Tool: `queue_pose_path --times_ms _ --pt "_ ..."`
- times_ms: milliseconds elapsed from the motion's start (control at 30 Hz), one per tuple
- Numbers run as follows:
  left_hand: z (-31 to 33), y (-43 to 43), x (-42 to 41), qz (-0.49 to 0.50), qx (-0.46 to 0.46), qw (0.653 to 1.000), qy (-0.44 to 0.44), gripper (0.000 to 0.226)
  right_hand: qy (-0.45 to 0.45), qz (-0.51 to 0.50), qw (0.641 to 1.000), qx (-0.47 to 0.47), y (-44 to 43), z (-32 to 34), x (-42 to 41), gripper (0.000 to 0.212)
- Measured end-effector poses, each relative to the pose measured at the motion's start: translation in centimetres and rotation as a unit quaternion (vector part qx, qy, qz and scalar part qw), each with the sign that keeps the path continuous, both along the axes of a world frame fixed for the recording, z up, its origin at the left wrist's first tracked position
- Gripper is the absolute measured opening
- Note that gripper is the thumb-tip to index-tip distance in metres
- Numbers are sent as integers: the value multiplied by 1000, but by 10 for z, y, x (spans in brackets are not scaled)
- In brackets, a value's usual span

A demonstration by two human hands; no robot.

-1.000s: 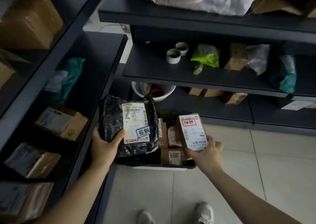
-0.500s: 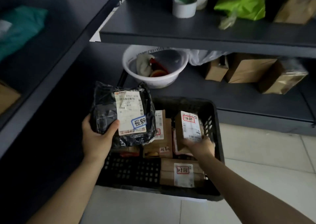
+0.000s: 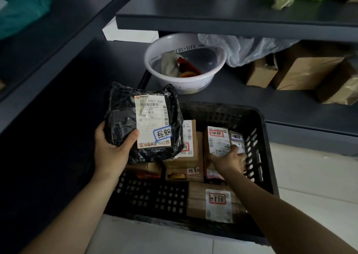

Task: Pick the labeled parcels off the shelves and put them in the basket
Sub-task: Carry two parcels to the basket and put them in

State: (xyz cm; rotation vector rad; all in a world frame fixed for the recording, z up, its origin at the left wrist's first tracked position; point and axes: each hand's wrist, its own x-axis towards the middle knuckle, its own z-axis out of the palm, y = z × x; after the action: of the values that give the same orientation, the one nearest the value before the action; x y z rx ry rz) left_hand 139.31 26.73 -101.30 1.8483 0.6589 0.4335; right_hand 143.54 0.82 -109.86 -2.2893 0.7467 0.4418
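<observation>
Holding a black parcel point(image 3: 120, 118) in the left hand point(image 3: 114, 151), a person stands over a black basket point(image 3: 259, 137) on the floor. The thumb is curled over the parcel's front beside its white label, and the fingers are hidden behind it. The parcel hangs above the basket's left side. The right hand point(image 3: 229, 160) reaches into the basket's right side, its fingers closed on the near end of a small box point(image 3: 217, 140). That box stands among other labelled boxes, just beside the right wall. Another box point(image 3: 217, 203) lies flat against the near wall, its red-framed label facing up. Beyond the basket, on the low shelf point(image 3: 242, 91), sit a white basin point(image 3: 186, 79) and, to its right, brown boxes point(image 3: 302, 71).
</observation>
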Motion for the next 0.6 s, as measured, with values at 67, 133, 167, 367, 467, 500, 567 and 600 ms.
queue_pose_path --times_ms 67,133,167,367,467,500,567,600 --pt "0 1 -3 0 0 1000 1 73 -15 28 999 -39 4 -4 1 84" --pt "2 1 -5 -3 -3 1000 4 74 -4 71 994 -77 7 -9 3 81" --pt "3 1 -6 -7 -2 1000 6 74 16 101 990 -93 6 -12 3 79" --pt "8 -7 -10 -32 0 999 3 74 41 159 984 -68 -19 -14 5 73" --pt "9 -21 -11 -46 -9 999 0 73 -78 90 992 52 -21 9 19 65" --pt "10 -28 -11 -54 -14 998 -2 73 -116 81 985 103 -22 18 25 69" --pt "11 -44 -12 -74 -20 997 9 73 -159 82 961 209 -27 41 27 86" --pt "10 -53 -14 -88 -20 996 17 73 -169 95 950 246 -32 49 25 92"
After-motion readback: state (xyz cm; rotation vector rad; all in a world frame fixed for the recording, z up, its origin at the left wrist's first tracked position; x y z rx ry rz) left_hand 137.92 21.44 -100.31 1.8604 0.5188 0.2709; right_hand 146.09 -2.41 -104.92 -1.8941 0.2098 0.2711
